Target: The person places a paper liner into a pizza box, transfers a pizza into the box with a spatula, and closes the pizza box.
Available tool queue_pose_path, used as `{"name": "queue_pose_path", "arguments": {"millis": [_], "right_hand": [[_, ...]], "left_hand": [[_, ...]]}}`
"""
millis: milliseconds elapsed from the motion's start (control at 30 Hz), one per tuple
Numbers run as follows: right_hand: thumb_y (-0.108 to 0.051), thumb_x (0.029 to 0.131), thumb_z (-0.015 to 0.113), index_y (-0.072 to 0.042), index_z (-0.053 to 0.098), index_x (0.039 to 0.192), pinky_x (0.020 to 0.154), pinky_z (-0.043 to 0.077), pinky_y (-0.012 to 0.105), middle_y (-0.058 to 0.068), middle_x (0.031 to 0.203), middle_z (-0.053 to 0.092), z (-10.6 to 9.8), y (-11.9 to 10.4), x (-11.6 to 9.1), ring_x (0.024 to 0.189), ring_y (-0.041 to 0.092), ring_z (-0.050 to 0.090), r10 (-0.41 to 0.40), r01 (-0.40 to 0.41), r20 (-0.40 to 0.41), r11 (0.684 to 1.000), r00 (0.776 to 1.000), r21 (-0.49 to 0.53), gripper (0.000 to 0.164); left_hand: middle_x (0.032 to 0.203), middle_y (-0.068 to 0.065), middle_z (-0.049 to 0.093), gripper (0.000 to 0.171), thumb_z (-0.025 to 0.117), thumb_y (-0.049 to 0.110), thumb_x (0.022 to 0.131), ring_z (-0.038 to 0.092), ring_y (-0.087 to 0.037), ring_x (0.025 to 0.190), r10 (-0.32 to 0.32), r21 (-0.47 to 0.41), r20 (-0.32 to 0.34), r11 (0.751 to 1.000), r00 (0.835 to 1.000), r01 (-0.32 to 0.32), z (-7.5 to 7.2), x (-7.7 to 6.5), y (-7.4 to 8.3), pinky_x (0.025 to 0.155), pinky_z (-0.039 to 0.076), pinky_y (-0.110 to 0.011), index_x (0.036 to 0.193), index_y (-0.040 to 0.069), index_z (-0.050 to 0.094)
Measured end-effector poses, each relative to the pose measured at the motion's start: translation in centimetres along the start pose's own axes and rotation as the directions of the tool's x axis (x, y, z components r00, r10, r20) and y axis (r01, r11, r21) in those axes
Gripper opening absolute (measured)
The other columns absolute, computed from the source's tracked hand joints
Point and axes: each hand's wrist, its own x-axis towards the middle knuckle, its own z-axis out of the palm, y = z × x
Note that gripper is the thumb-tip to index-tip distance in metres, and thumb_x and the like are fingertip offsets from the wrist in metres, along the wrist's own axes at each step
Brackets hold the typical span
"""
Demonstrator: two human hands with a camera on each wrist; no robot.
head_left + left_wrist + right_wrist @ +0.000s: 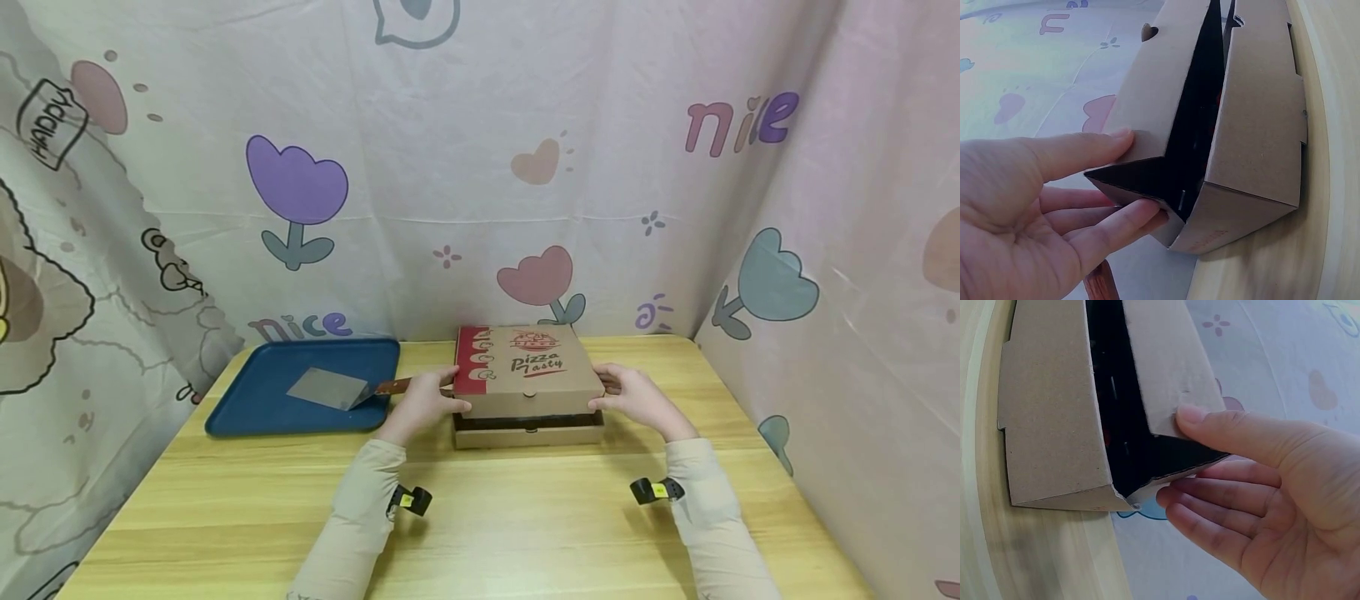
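Observation:
A brown cardboard pizza box (528, 437) with a red printed strip stands on the table, its lid (551, 367) raised at the front so a dark gap shows. My left hand (426, 402) grips the lid's left front corner, thumb on the front flap and fingers at the side flap (1129, 181). At the opposite corner my right hand (633, 396) holds the lid the same way, its thumb (1192, 414) pressed on the front flap. Through the gap the inside looks mostly dark, with small red spots in the left wrist view.
Left of the box lies a blue tray (247, 408). A pizza server with a flat metal blade (327, 388) rests on it, its wooden handle (393, 386) reaching toward the box behind my left hand. A printed curtain (450, 167) hangs behind the wooden table (525, 525).

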Motion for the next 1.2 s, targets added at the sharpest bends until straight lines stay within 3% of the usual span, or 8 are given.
{"name": "queue_pose_path", "arguments": {"millis": [300,500,733,1000,1200], "right_hand": [[-0.017,0.083,0.076,0.014,0.048,0.132,0.099,0.049,0.053,0.032,0.129,0.057,-0.12,-0.17,-0.29,0.116,0.044,0.06,-0.002,0.006,0.031,0.992,1.0,-0.126,0.065],[-0.016,0.082,0.076,0.013,0.05,0.131,0.1,0.048,0.053,0.031,0.128,0.058,0.09,-0.35,-0.34,0.117,0.044,0.059,0.014,-0.008,0.043,0.99,0.999,-0.138,0.063],[-0.016,0.082,0.077,0.011,0.052,0.13,0.1,0.048,0.052,0.03,0.128,0.059,0.14,-0.33,-0.27,0.117,0.043,0.06,0.024,-0.017,0.043,0.988,0.999,-0.152,0.06],[-0.015,0.08,0.077,0.01,0.055,0.127,0.099,0.049,0.052,0.028,0.125,0.062,0.25,-0.22,-0.15,0.116,0.043,0.061,0.026,-0.017,0.051,0.986,0.998,-0.165,0.057],[-0.012,0.08,0.077,0.011,0.054,0.126,0.099,0.05,0.051,0.029,0.124,0.062,0.29,0.19,0.05,0.115,0.043,0.06,0.031,-0.02,0.073,0.99,0.997,-0.138,0.056]], "left_hand": [[0.146,-0.015,0.05,0.072,0.077,0.014,0.083,0.053,-0.028,0.131,-0.048,0.005,0.04,0.999,0.998,0.047,0.25,-0.15,-0.04,0.106,0.046,-0.043,0.146,0.004,0.043],[0.144,-0.016,0.053,0.071,0.077,0.014,0.083,0.056,-0.025,0.124,-0.061,0.017,0.049,0.998,0.997,0.06,0.48,0.01,-0.27,0.103,0.049,-0.041,0.145,0.004,0.044],[0.139,-0.015,0.057,0.07,0.078,0.016,0.082,0.061,-0.02,0.105,-0.051,0.101,0.042,0.994,0.998,0.046,0.6,0.11,-0.31,0.092,0.054,-0.036,0.143,0.005,0.048],[0.136,-0.014,0.06,0.066,0.079,0.018,0.082,0.061,-0.022,0.111,-0.035,0.189,0.043,0.982,0.998,0.027,0.77,-0.02,-0.11,0.098,0.051,-0.042,0.141,0.009,0.051],[0.122,-0.012,0.066,0.069,0.08,0.019,0.08,0.062,-0.019,0.1,-0.041,0.188,0.057,0.982,0.998,0.03,0.9,0.13,-0.46,0.088,0.054,-0.037,0.142,0.01,0.05]]}}
